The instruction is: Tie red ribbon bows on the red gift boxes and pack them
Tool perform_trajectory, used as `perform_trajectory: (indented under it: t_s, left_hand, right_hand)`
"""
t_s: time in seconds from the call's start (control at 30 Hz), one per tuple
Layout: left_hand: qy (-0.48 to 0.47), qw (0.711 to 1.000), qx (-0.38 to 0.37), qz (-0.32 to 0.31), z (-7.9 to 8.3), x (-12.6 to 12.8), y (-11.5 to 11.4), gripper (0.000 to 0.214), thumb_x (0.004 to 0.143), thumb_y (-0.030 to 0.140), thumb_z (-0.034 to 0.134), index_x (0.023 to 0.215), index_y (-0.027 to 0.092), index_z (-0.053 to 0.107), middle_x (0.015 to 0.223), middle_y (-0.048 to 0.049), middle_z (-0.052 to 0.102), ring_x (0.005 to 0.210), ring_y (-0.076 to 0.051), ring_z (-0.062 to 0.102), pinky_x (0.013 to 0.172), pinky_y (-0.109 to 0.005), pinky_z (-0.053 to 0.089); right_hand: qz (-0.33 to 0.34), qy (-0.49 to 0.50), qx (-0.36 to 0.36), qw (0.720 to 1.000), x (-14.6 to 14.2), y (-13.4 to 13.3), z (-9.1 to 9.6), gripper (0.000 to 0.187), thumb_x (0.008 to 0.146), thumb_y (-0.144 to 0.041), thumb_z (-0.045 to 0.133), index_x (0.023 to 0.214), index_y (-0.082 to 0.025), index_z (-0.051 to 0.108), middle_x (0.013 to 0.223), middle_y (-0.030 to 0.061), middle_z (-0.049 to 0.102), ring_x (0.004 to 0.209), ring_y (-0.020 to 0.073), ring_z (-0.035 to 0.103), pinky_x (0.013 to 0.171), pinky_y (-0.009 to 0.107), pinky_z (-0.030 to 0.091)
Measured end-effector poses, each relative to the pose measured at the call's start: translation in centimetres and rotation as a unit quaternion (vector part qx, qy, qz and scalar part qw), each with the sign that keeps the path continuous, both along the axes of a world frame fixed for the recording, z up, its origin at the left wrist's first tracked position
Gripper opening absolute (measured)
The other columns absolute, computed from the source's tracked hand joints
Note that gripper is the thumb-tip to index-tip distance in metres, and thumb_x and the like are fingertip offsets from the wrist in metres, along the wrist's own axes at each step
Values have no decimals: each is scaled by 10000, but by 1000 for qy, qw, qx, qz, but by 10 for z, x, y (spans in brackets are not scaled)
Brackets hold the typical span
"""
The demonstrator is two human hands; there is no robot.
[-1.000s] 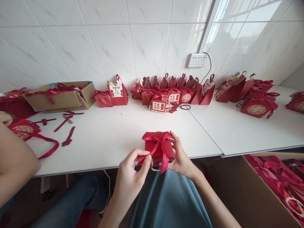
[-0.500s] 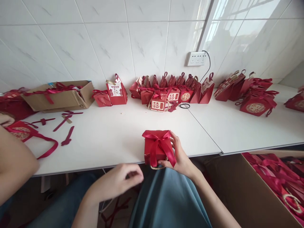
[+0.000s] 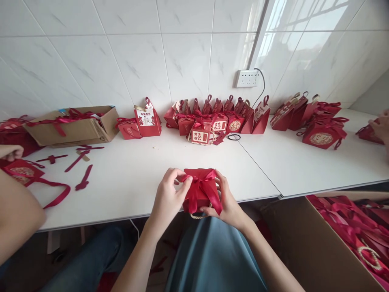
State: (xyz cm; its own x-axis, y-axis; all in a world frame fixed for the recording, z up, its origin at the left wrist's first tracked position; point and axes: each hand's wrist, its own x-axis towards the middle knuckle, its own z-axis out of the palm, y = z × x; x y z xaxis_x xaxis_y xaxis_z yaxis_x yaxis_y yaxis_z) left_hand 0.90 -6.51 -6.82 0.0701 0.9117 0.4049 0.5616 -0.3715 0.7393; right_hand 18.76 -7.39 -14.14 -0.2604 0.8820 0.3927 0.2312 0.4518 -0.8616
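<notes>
A small red gift box (image 3: 201,190) tied with a red ribbon bow rests at the near edge of the white table (image 3: 146,174). My left hand (image 3: 169,197) pinches the left loop of the bow, fingers closed on the ribbon. On the box's right side my right hand (image 3: 228,200) grips it, with the thumb under a hanging ribbon tail. A beige cord handle peeks out beneath the box.
Rows of red gift boxes (image 3: 212,119) line the tiled wall. A cardboard box (image 3: 73,125) with ribbons stands at the left, loose ribbon pieces (image 3: 82,178) beside it. Another carton (image 3: 343,239) of red boxes is low right. Other people's arms show at far left (image 3: 15,211) and far right (image 3: 379,127).
My left hand, which had dropped below the table edge, has come back up and taken the bow's left loop. The right hand kept hold of the box.
</notes>
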Motion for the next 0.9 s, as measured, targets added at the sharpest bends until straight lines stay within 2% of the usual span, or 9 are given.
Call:
perform_trajectory:
  t_s: [0.07,0.13,0.23,0.33,0.67,0.9]
  left_hand:
    - [23,994,105,-13,-4,6,-10,79,845,226,522,776,187,518,779,-4,557,739,-125,557,704,-250,462]
    - [55,983,175,-27,-9,12,-21,39,844,168,531,811,187,524,797,-9,560,762,-127,552,717,-257,459]
    - [98,965,241,-18,-18,21,-33,80,826,113,559,846,189,545,807,-18,577,785,-142,548,751,-298,454]
    - [101,953,287,-9,-27,25,-38,133,802,74,589,857,191,560,799,-21,585,789,-154,542,771,-336,454]
    - [66,938,341,-18,-41,24,-45,213,735,1,631,832,181,575,765,-14,599,765,-148,546,804,-403,452]
    - [57,934,351,-17,-50,25,-49,166,757,42,616,836,183,580,762,-13,605,761,-147,552,839,-432,439]
  right_hand:
    - [-5,6,2,1000,-1,-1,-1,1019,707,-414,730,1424,-302,15,1357,174,288,1205,310,457,927,507,469]
    - [-14,13,13,1000,-3,-2,-3,1038,705,-428,729,1425,-314,-9,1368,176,282,1208,312,457,923,508,467]
    - [-22,22,45,999,-4,-4,-7,1037,711,-468,712,1428,-334,-25,1392,169,262,1243,322,425,933,514,455]
    - [-31,25,77,996,-4,-6,-10,1014,718,-503,690,1431,-348,-15,1405,157,253,1271,324,395,951,519,439]
    - [-73,20,139,987,-4,-7,-20,988,691,-499,716,1429,-322,83,1387,144,321,1274,329,396,975,514,429]
    - [-83,22,171,982,-3,-7,-27,936,726,-374,721,1426,-317,102,1401,155,321,1274,339,405,911,505,478]
